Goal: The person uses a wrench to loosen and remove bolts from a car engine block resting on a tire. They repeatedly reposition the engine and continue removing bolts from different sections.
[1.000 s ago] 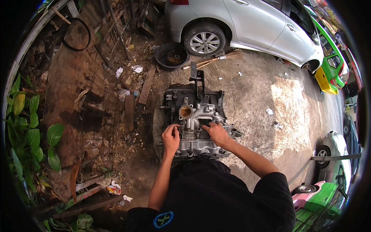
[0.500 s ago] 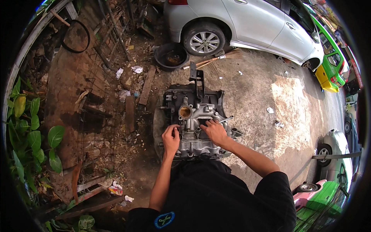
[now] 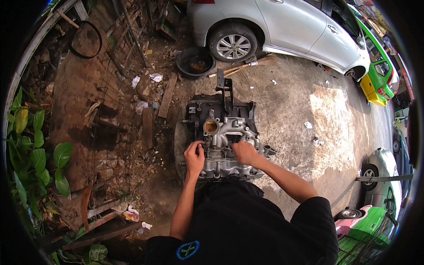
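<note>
- Engine (image 3: pixel 218 140): before the person; black bracket (image 3: pixel 227 95) standing at far edge.
- Left hand (image 3: pixel 194 155): half-curled at engine's left side; grasp, cannot tell.
- Right hand (image 3: pixel 246 153): bent over engine, hiding metal beneath; grasp, cannot tell.
- Black basin (image 3: pixel 195 63): beyond, beside silver car (image 3: pixel 304 37); broom (image 3: pixel 263 63) near.
- Two planks (image 3: pixel 168 96): left of engine.

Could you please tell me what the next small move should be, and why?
Perhaps lift the right hand slightly to check beneath it: it is curled over the engine, hiding whatever it may hold, while the left hand is at the engine's left side.
</note>
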A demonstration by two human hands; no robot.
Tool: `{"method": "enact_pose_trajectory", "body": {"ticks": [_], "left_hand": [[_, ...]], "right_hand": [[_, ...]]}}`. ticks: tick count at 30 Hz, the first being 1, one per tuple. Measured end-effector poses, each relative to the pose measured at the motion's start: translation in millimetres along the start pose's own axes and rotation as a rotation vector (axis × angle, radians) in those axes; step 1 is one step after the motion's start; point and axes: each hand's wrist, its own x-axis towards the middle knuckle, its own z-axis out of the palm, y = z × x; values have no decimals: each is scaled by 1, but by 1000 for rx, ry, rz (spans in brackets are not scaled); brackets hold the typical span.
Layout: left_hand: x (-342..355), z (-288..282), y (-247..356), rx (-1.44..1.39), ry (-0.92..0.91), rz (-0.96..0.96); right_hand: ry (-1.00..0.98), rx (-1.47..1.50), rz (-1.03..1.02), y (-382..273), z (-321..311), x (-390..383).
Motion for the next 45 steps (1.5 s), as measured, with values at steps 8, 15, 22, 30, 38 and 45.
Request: {"method": "enact_pose_trajectory", "body": {"ticks": [8, 15, 22, 30, 38, 45], "left_hand": [[2, 0, -8, -16, 6, -9], [2, 0, -2, -36, -2, 6], [1, 1, 0, -38, 5, -22], [0, -2, 4, -24, -20, -14], [-2, -3, 3, -13, -12, -27], [-2, -1, 4, -27, -4, 4]], "right_hand": [[-230, 1524, 460, -28, 31, 9], [-255, 1736, 456, -17, 43, 6], [-184, 2134, 457, -30, 46, 8], [2, 1949, 406, -46, 36, -1], [79, 1617, 236, 0, 0, -18], [128, 744, 289, 41, 1, 0]]}}
